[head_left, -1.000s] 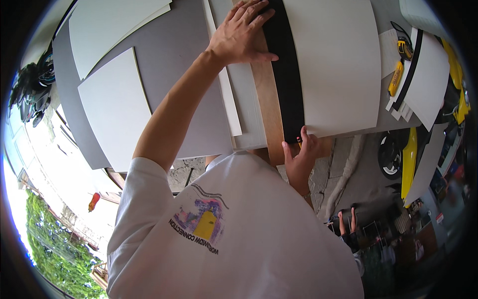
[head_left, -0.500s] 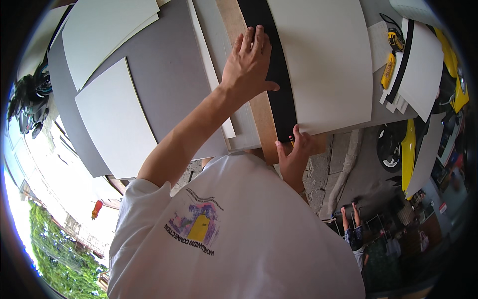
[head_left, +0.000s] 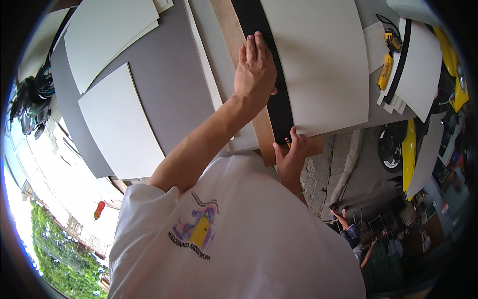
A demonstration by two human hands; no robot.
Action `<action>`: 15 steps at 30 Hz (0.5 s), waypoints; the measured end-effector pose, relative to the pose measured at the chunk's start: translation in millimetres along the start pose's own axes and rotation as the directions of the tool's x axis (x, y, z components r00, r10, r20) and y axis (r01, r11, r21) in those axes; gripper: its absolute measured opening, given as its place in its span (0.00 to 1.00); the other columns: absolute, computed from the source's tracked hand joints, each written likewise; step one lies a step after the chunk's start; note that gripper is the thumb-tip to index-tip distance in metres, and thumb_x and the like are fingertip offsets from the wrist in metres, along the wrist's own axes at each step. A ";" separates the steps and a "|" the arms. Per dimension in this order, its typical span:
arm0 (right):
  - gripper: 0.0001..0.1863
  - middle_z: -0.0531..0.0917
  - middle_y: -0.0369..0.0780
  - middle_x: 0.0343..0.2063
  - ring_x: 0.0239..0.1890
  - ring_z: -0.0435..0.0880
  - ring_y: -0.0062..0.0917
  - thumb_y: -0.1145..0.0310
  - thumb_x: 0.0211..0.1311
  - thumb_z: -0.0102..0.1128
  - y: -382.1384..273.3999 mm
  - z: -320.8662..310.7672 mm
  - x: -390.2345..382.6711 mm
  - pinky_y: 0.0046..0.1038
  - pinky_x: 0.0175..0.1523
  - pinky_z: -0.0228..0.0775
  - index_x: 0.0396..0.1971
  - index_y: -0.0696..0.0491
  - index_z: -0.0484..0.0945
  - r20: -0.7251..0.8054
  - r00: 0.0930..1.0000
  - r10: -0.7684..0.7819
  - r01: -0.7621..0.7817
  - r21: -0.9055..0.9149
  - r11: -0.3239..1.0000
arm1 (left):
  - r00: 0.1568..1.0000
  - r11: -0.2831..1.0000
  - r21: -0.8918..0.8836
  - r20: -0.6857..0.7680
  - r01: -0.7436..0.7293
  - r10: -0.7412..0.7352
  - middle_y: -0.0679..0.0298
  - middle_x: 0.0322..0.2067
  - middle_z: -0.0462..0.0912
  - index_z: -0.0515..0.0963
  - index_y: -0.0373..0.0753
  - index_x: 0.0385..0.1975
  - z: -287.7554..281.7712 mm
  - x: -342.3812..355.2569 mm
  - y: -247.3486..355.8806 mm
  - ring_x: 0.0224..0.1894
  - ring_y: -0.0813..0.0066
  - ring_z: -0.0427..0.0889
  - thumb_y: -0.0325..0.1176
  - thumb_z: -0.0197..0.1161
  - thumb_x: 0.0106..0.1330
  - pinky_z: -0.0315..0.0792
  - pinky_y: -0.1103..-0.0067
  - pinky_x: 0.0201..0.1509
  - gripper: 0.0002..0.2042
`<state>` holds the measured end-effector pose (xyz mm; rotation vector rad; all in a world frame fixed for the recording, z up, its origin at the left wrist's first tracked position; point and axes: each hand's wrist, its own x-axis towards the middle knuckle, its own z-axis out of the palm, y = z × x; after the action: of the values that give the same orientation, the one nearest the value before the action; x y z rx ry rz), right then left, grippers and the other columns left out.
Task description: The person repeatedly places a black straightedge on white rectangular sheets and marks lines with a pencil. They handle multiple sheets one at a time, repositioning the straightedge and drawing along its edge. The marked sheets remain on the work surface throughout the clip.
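A long black strip (head_left: 284,112) lies over a brown board (head_left: 229,20), along the left edge of a large white sheet (head_left: 318,65). My left hand (head_left: 255,72) presses on the strip and the brown board beside it, its fingers stretched out away from me and its thumb mostly hidden. At the strip's near end my right hand (head_left: 293,157) is closed, with a small pencil (head_left: 288,142) partly showing between thumb and forefinger. The forefinger's tip touches the strip's right edge, by the white sheet's near corner.
White sheets (head_left: 117,119) lie on a grey board (head_left: 174,74) at left. On the right are a tape measure (head_left: 392,40), a yellow cutter (head_left: 385,72) and white offcuts with a black strip. A yellow motorcycle (head_left: 408,149) stands beyond the table, and another person (head_left: 351,231) is at lower right.
My left hand has come slightly nearer to me and turned, its thumb drawn in from being spread. My right hand stays at the strip's near end.
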<state>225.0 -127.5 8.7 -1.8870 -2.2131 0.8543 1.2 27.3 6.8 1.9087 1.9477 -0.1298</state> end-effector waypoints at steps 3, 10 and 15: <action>0.27 0.71 0.51 0.52 0.52 0.78 0.42 0.65 0.70 0.68 3.7 -19.1 16.8 0.40 0.55 0.79 0.65 0.56 0.73 -0.048 0.999 -0.004 0.008 0.081 0.997 | 1.000 0.999 0.038 0.004 0.028 -0.028 0.34 0.77 0.52 0.59 0.18 0.72 2.5 -0.5 0.5 0.80 0.40 0.51 0.53 0.83 0.48 0.54 0.53 0.82 0.59; 0.12 0.81 0.44 0.36 0.37 0.84 0.31 0.70 0.82 0.51 -30.3 -71.8 170.6 0.31 0.42 0.82 0.38 0.60 0.79 -0.376 0.910 -0.173 0.326 0.392 0.860 | 0.998 0.996 0.069 0.024 0.056 -0.058 0.36 0.78 0.50 0.57 0.19 0.74 2.9 0.4 4.8 0.81 0.41 0.50 0.56 0.83 0.47 0.54 0.48 0.80 0.61; 0.15 0.90 0.44 0.43 0.47 0.90 0.32 0.60 0.81 0.56 -72.5 -17.8 302.1 0.31 0.52 0.82 0.49 0.57 0.85 -0.501 0.796 -0.341 0.553 0.372 0.745 | 0.998 0.996 0.070 0.041 0.052 -0.055 0.38 0.78 0.49 0.56 0.20 0.74 3.6 3.6 5.7 0.82 0.45 0.50 0.57 0.84 0.42 0.54 0.47 0.80 0.65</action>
<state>102.4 156.7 -23.1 -1.0758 -1.8280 0.7598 7.6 29.8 3.4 1.8814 1.9904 -0.2538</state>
